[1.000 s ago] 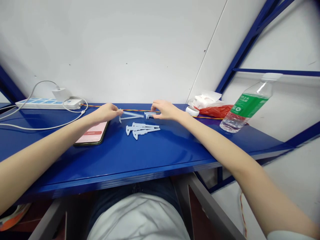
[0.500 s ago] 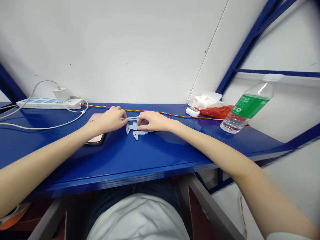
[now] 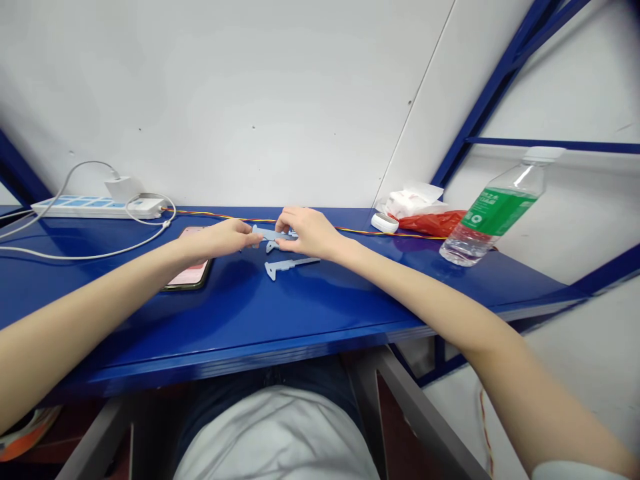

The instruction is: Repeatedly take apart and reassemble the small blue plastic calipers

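Observation:
Between my two hands a pale grey-blue caliper (image 3: 270,234) is held just above the blue table. My left hand (image 3: 231,236) pinches its left end near the jaws, and my right hand (image 3: 306,230) grips its bar, fingers closed. Another caliper (image 3: 273,247) is partly hidden below my right hand, with only its jaw end showing. Nearer to me a third caliper (image 3: 283,266) lies flat on the table, jaws to the left and its thin end to the right.
A phone (image 3: 193,277) lies under my left forearm. Farther left are a power strip (image 3: 95,208) and a white cable (image 3: 100,256). At right stand a water bottle (image 3: 493,217), a red bag (image 3: 430,223), tissues (image 3: 407,200) and a small white device (image 3: 385,223). Thin twisted wires (image 3: 360,232) run along the back.
One caliper has been lifted off the table and is now between both hands. My right hand has moved slightly up and away, uncovering more of the nearest caliper.

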A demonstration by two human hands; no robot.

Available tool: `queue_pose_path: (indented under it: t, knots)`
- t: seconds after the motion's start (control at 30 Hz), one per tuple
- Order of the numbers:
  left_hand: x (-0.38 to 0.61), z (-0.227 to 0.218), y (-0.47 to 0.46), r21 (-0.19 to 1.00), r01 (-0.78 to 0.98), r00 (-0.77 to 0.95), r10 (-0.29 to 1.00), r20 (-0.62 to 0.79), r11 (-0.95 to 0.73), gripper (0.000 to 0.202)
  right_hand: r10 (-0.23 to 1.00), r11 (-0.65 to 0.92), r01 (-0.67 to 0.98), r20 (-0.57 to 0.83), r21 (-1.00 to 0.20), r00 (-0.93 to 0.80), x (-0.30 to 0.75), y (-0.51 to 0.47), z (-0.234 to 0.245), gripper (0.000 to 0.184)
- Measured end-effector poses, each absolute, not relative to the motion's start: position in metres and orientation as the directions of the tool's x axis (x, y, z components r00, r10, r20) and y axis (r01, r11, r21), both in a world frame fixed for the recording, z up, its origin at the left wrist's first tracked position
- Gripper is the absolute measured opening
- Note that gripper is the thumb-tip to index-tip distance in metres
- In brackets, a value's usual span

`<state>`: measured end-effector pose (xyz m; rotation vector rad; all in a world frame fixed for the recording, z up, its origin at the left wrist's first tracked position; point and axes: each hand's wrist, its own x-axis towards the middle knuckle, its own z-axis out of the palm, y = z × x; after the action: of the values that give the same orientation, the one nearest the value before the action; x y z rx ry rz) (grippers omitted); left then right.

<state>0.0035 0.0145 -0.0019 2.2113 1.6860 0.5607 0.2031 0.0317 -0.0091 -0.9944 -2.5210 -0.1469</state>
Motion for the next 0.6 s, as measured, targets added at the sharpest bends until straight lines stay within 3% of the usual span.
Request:
queue_pose_path:
  t: [0.17,0.33,0.4,0.53,0.6]
  knots:
    - [0.002,0.006,0.019,0.600,0.770,0.210,0.974,0.082,-0.216,0.038,0.585,0.738,0.675,0.500,-0.003,-0.638,0.215,0.041,-0.001,0.009]
    - [-0.019,0.009,0.038,0.595,0.800,0.035,0.996,0.083,-0.078,0.034,0.647,0.690,0.723,0.416,0.037,-0.639,0.250,0.072,0.000,0.008]
    - [-0.027,0.007,0.045,0.531,0.845,0.028,0.998,0.060,-0.056,0.038,0.687,0.671,0.741,0.349,0.032,-0.637,0.260,0.081,-0.003,0.010]
    - [-0.029,-0.002,0.049,0.205,0.972,0.098,0.989,0.107,-0.118,0.043,0.700,0.698,0.713,0.276,-0.069,-0.658,0.254,0.079,-0.010,0.021]
    - [-0.026,-0.005,0.048,0.111,0.977,0.165,0.977,0.135,-0.180,0.042,0.693,0.717,0.685,0.245,-0.129,-0.678,0.240,0.069,-0.014,0.025]
